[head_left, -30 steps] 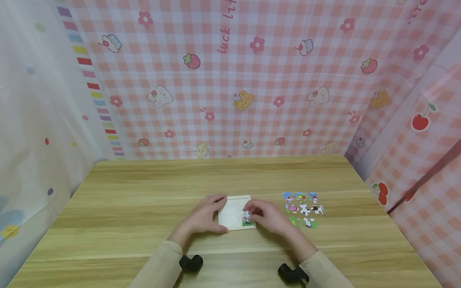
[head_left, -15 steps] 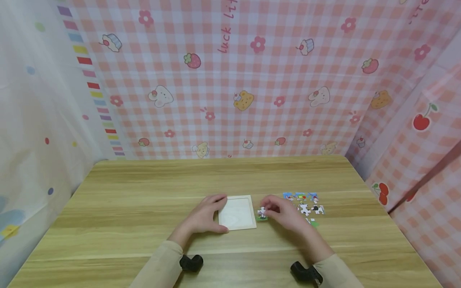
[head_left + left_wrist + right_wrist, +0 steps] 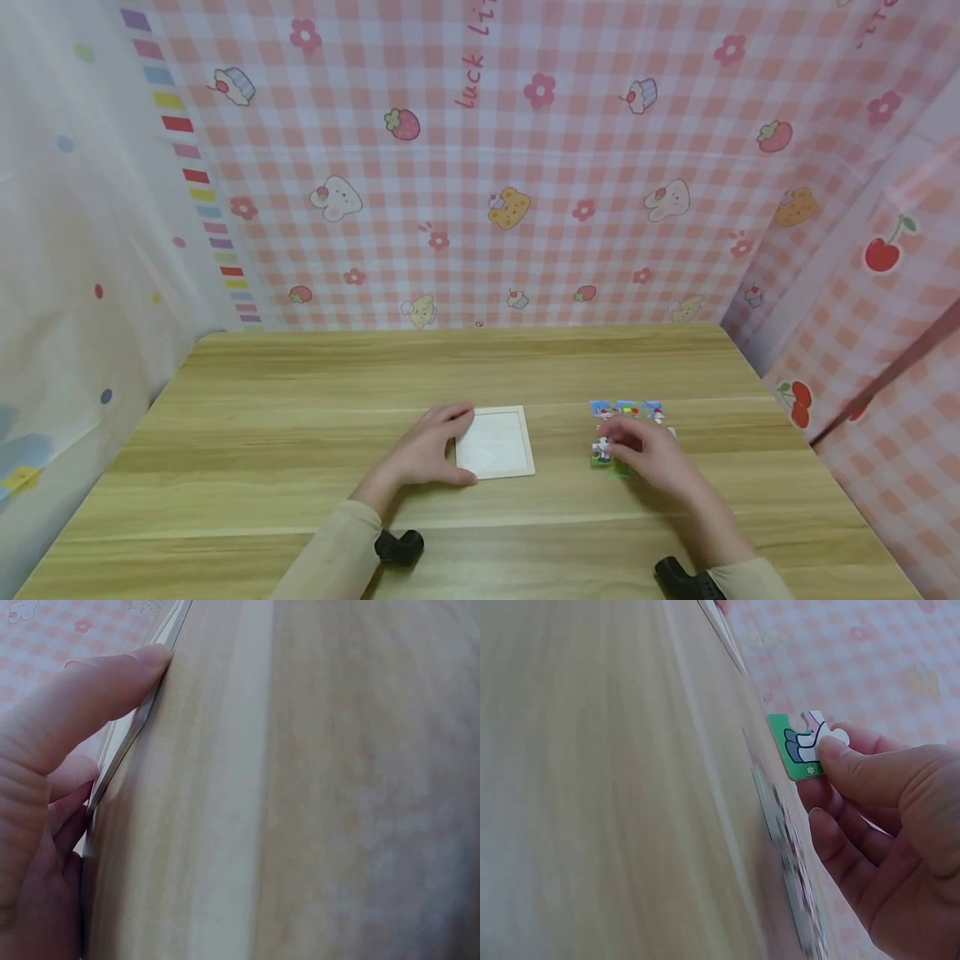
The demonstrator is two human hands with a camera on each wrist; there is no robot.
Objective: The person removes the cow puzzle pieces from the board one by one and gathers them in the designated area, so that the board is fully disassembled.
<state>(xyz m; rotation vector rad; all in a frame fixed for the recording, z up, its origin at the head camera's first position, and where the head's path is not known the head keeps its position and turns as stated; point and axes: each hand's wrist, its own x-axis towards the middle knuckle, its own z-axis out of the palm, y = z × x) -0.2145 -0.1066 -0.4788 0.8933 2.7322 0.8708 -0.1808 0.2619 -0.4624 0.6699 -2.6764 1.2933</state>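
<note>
My left hand (image 3: 429, 448) holds the left side of a square, pale wooden puzzle tray (image 3: 493, 446), thumb at the near edge and fingers toward the far edge. In the left wrist view, the thumb (image 3: 112, 686) presses on the tray's rim. Over to the right, my right hand (image 3: 651, 454) pinches a jigsaw piece (image 3: 799, 746) between thumb and fingers. This piece is green and white with grey hoof shapes. It is above the table, in front of the loose jigsaw pieces (image 3: 630, 407), several of which the hand hides.
The wooden table (image 3: 300, 392) extends around the tray on all sides. Behind it hangs a pink checked cloth (image 3: 450, 208), and more cloth hangs at both sides. Black devices (image 3: 400, 547) are strapped to both wrists.
My right hand has carried the jigsaw piece from the tray's lower right corner rightward to the loose pieces. My left hand has stayed on the tray.
</note>
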